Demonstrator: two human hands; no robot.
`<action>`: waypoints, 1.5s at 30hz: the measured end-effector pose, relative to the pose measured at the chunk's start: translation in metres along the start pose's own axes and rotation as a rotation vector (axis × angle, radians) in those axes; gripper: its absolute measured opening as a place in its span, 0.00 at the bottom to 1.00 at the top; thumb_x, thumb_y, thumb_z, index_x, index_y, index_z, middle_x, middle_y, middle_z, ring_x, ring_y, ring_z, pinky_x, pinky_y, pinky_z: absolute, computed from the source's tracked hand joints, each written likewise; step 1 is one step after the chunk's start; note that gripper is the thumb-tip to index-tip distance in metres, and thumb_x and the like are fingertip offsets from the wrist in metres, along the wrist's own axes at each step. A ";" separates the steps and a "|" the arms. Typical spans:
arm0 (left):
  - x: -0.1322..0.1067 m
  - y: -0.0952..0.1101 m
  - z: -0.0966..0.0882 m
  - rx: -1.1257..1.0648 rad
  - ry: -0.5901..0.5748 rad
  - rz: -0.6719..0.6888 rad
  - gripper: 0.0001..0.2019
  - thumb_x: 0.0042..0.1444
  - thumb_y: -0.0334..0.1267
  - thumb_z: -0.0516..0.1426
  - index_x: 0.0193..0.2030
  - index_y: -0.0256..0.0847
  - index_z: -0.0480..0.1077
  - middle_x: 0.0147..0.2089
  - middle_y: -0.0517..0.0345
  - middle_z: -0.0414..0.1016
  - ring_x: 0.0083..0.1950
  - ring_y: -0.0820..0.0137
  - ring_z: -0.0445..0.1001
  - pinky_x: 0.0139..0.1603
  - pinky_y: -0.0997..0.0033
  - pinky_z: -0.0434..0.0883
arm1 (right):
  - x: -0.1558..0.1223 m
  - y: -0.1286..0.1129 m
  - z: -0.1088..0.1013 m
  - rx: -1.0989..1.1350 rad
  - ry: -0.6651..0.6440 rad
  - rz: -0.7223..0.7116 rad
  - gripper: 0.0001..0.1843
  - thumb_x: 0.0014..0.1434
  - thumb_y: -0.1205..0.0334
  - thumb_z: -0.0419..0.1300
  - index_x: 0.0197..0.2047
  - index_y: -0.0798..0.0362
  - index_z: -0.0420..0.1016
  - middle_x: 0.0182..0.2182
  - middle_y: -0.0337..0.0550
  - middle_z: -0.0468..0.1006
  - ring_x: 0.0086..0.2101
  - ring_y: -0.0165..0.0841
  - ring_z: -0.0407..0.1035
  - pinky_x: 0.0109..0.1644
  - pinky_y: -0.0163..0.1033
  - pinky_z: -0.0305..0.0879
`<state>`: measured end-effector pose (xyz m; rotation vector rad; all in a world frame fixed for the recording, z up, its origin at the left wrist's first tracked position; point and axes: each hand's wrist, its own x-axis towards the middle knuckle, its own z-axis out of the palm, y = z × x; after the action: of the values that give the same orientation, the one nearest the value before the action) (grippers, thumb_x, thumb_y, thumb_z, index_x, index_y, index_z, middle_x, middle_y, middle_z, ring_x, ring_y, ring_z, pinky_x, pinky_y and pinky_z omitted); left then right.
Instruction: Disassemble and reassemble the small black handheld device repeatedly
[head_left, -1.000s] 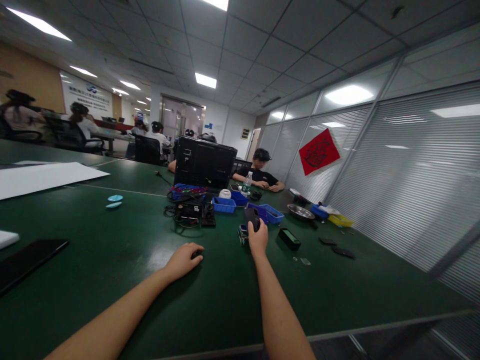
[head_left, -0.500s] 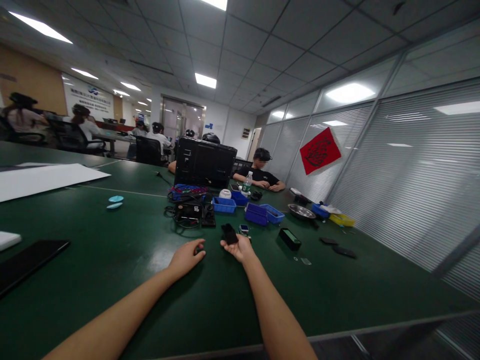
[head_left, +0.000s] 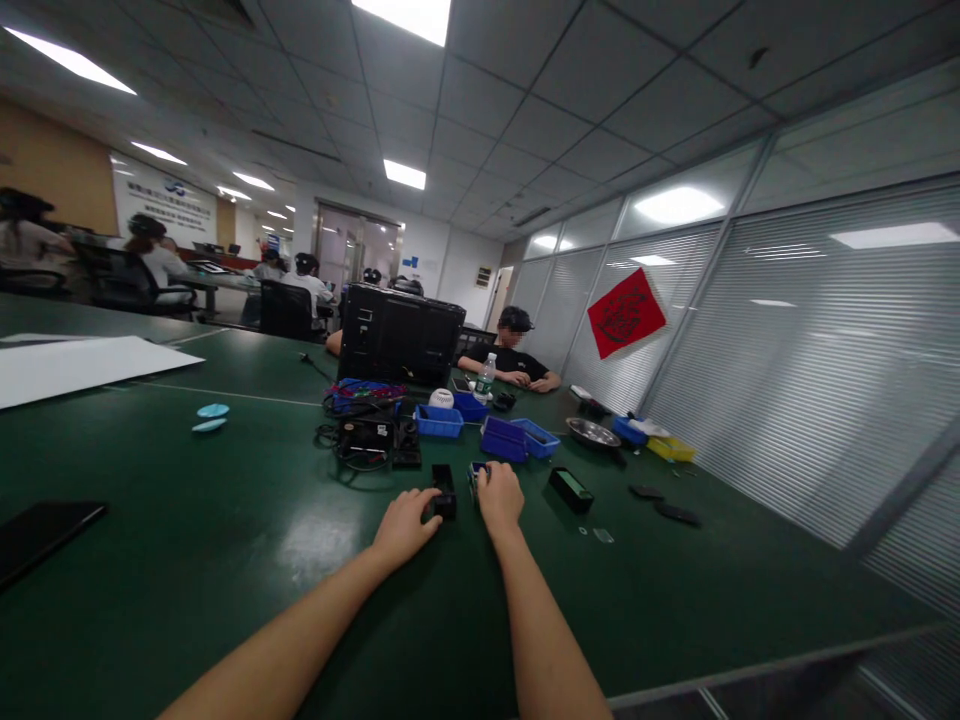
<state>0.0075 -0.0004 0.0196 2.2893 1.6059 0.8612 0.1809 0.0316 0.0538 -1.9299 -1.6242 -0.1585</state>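
On the green table [head_left: 315,630], a small open black case [head_left: 442,478] lies in front of me. My left hand [head_left: 407,524] has its thumb and fingers closed on the case's near end. Just to the right, my right hand [head_left: 501,494] pinches a small device with a blue-lit screen [head_left: 475,470], which the fingers partly hide. A longer black case with a green panel [head_left: 571,490] rests right of my right hand. Near it lie a small ring [head_left: 583,531] and a clear flat piece [head_left: 603,536].
Beyond my hands are a black adapter with cables [head_left: 364,440], blue bins [head_left: 439,421], a water bottle [head_left: 486,375] and a large black monitor-like box [head_left: 401,335]. A metal bowl [head_left: 592,433] and yellow tray [head_left: 671,449] stand right. A person [head_left: 517,355] sits across the table.
The black case has gone from my right hand to the table, where my left hand now grips it. My right hand has moved onto the small screen device. The view has shifted slightly.
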 end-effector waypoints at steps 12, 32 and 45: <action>-0.014 0.002 -0.012 -0.173 -0.021 0.117 0.13 0.50 0.34 0.52 0.44 0.45 0.68 0.35 0.61 0.71 0.40 0.69 0.66 0.42 0.72 0.61 | 0.010 0.016 0.012 -0.034 -0.222 0.067 0.21 0.52 0.60 0.53 0.50 0.54 0.65 0.41 0.51 0.69 0.41 0.39 0.65 0.43 0.38 0.59; -0.017 0.002 -0.013 -0.176 -0.097 0.130 0.16 0.51 0.34 0.51 0.47 0.46 0.66 0.35 0.60 0.72 0.40 0.69 0.67 0.42 0.72 0.62 | 0.019 0.033 0.017 0.031 -0.235 0.154 0.21 0.50 0.57 0.54 0.47 0.56 0.68 0.42 0.53 0.72 0.42 0.39 0.67 0.42 0.37 0.60; -0.017 0.004 -0.015 -0.159 -0.108 0.150 0.16 0.51 0.34 0.51 0.48 0.46 0.65 0.36 0.60 0.72 0.40 0.69 0.67 0.42 0.72 0.62 | 0.023 0.042 0.011 -0.013 -0.186 0.235 0.25 0.54 0.50 0.50 0.48 0.59 0.68 0.45 0.60 0.69 0.45 0.45 0.64 0.44 0.44 0.60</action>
<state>-0.0016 -0.0202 0.0278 2.3226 1.2871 0.8495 0.2227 0.0535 0.0400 -2.1816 -1.4965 0.1079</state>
